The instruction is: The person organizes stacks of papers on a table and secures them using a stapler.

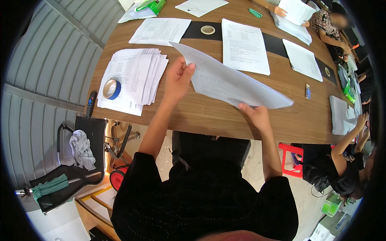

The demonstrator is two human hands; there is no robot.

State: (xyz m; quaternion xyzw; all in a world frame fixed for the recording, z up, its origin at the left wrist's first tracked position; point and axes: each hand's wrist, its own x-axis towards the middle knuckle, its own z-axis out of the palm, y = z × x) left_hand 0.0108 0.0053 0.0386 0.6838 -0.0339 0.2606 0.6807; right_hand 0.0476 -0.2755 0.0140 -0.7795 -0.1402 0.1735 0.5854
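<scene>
Between my two hands, above the wooden table (193,114), is a thin sheaf of printed paper (226,81). My left hand (180,76) grips its left edge, thumb on top. At the near right edge, my right hand (256,116) pinches it with the thumb. The sheaf is tilted and slightly bowed; how many sheets it has cannot be told. Left of my left hand lies a fanned pile of printed sheets (123,72), with a roll of blue tape (112,89) resting on it. Beyond the sheaf are a tall printed stack (245,48) and another printed stack (159,31).
A cream tape roll (207,29) sits on the black table strip. Farther right are a paper stack (302,59), a small eraser-like block (307,91) and a green stapler (255,13). A remote (91,104) lies at the left edge. Other people (327,27) handle papers at the right.
</scene>
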